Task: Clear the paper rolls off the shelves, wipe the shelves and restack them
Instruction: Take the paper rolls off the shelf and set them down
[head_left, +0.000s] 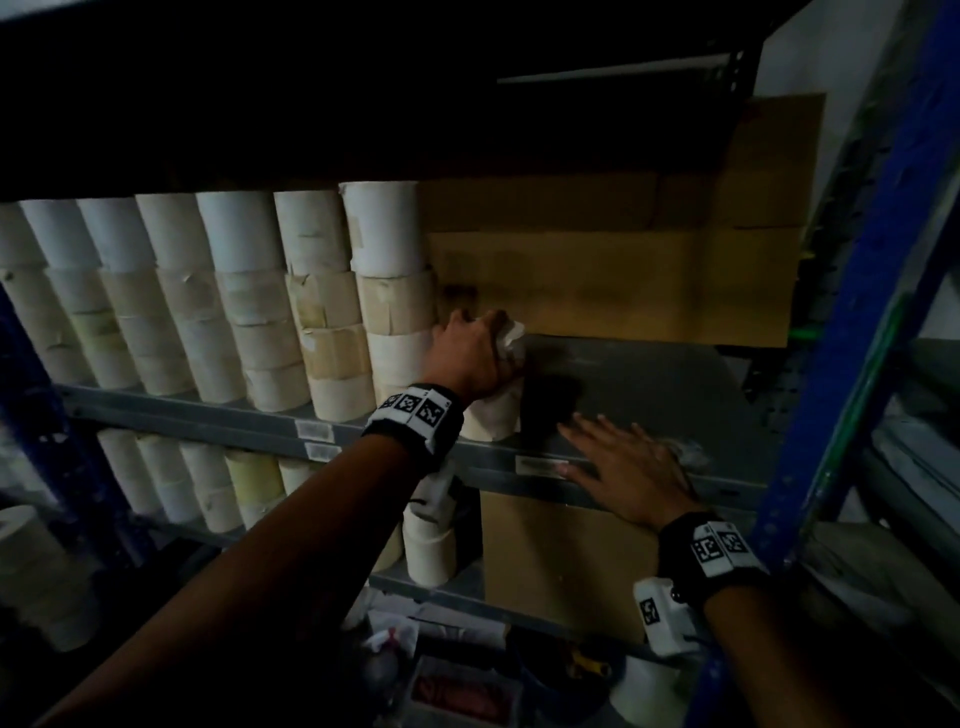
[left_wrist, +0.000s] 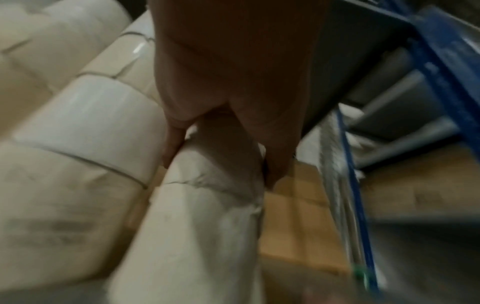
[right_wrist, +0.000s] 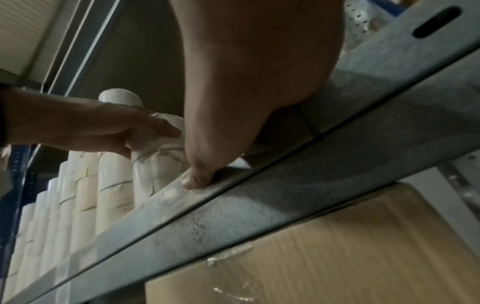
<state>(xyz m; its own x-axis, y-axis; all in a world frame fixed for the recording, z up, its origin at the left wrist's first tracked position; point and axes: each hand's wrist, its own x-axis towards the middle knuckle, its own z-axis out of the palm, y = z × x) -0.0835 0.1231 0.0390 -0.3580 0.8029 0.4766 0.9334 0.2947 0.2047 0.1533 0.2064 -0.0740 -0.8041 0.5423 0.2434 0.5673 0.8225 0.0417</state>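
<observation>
Dim grey metal shelf (head_left: 649, 374) carries stacked cream paper rolls (head_left: 244, 291) along its left, brown cardboard (head_left: 613, 280) behind. Left hand (head_left: 467, 353) grasps a torn white roll (left_wrist: 207, 185) beside them; right hand (head_left: 628, 467) rests flat, fingers released, on the shelf's edge.

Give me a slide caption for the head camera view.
Left hand grips the top of a short paper roll stack while the right hand rests flat on the grey shelf edge.
</observation>
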